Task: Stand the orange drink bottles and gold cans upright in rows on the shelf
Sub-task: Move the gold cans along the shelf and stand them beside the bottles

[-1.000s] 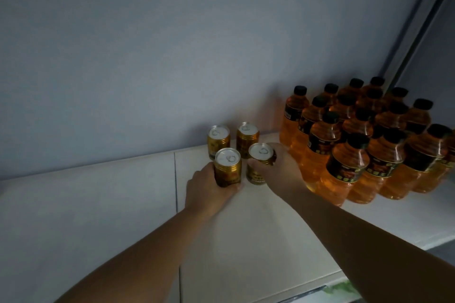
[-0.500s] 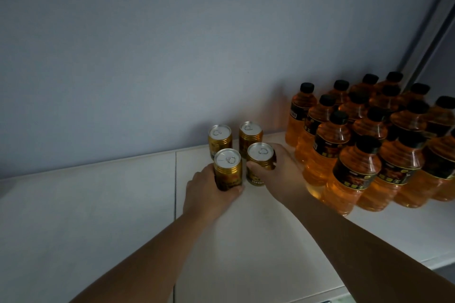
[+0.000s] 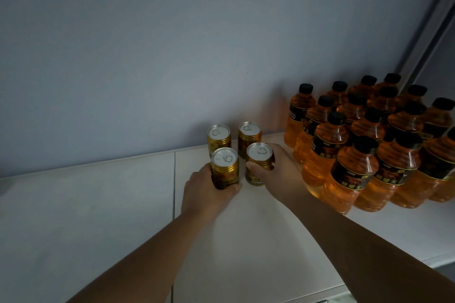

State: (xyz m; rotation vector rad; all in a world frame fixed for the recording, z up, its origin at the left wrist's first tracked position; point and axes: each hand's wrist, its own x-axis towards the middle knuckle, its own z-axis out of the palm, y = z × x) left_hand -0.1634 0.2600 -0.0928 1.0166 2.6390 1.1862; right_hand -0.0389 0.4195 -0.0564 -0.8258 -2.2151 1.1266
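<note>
Orange drink bottles (image 3: 364,145) ranked upright toward shelf (image 3: 86,204) right end; left hand (image 3: 209,192) fingers clamped on front-left gold can (image 3: 224,167), right hand (image 3: 278,170) fingers on front-right gold can (image 3: 258,163), seemingly closing second row before two rear cans (image 3: 234,136) near back edge.

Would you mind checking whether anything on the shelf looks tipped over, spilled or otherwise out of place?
Nothing stands out. The four gold cans stand upright in a two-by-two block, the left hand and right hand each gripping a front one. The orange bottles stand capped in rows to their right. The white shelf shows no spill.
</note>
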